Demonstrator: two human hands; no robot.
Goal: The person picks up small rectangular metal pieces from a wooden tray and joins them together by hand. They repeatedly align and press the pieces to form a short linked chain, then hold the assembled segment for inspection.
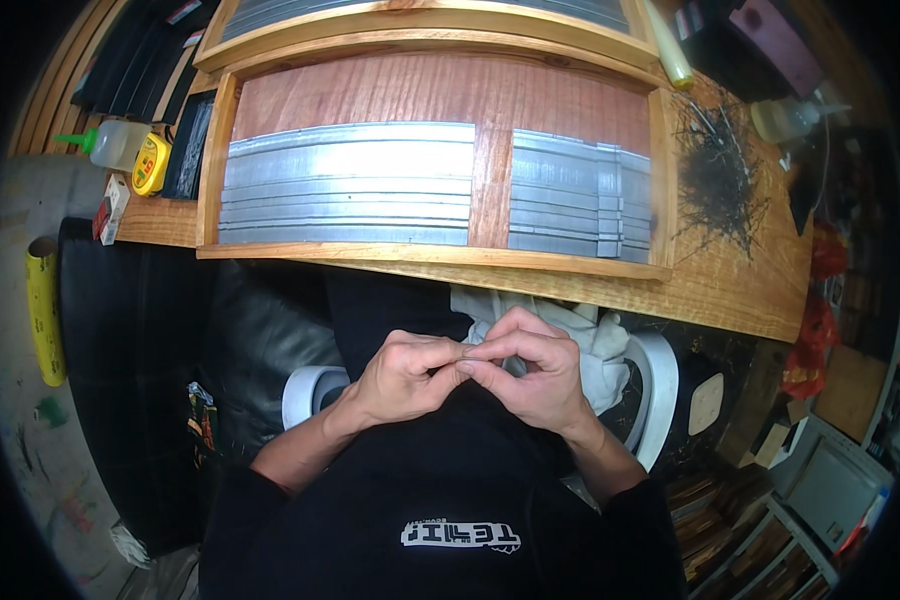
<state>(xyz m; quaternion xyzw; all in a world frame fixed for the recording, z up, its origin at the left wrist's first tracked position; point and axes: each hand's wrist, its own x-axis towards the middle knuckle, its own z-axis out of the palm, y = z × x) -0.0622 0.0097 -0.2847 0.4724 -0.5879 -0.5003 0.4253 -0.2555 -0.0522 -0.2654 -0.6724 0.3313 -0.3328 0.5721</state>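
Above my lap, my left hand [410, 372] and my right hand [532, 368] meet fingertip to fingertip. Both are closed in a pinch, thumb against forefinger. Whatever sits between the fingertips, if anything, is too small to make out. Beyond my hands, a shallow wooden tray [440, 252] rests on the wooden table [750, 290]. In it lie silvery metal strips, a longer stack [345, 185] on the left and a shorter stack [570, 190] on the right, with bare reddish wood between them.
A tangle of thin dark wires [715, 165] lies right of the tray. At the left are a yellow tape measure [151, 164], a squeeze bottle [115, 143] with a green tip and a small box [112, 208]. White chair arms [654, 390] flank me. A yellow roll [44, 310] stands far left.
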